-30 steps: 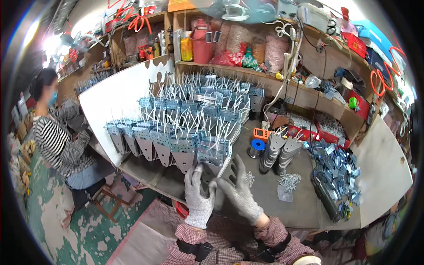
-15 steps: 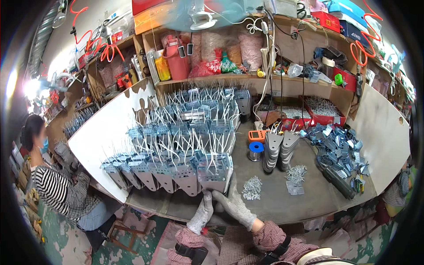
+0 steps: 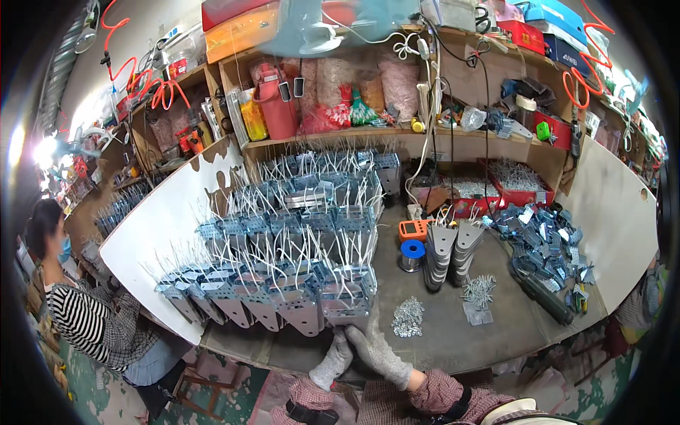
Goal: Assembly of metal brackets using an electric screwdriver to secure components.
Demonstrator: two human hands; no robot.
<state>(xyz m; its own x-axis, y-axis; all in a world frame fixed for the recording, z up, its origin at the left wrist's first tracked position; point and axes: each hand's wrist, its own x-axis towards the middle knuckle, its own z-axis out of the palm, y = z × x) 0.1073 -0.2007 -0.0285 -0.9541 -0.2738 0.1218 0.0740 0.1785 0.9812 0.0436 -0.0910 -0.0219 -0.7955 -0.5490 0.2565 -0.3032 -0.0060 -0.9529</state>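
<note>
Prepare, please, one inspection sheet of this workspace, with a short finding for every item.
Surface: dark worktop, between white side panels.
Work items: blue-grey bracket stacks in rows at left.
Clutter: loose blue metal parts, small hardware pile, blue-topped spool and orange device at right.
Hands: left hand and right hand, both gloved, at the closest stack's lower end; grip unclear.
Cables: dark cable hanging in front of the shelf.
Surroundings: seated person at left, in a striped top.

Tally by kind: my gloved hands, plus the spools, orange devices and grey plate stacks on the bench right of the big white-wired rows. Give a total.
Gloved hands (left hand, right hand): 2
Spool: 1
Orange device: 1
Grey plate stacks: 2
Total: 6
</note>
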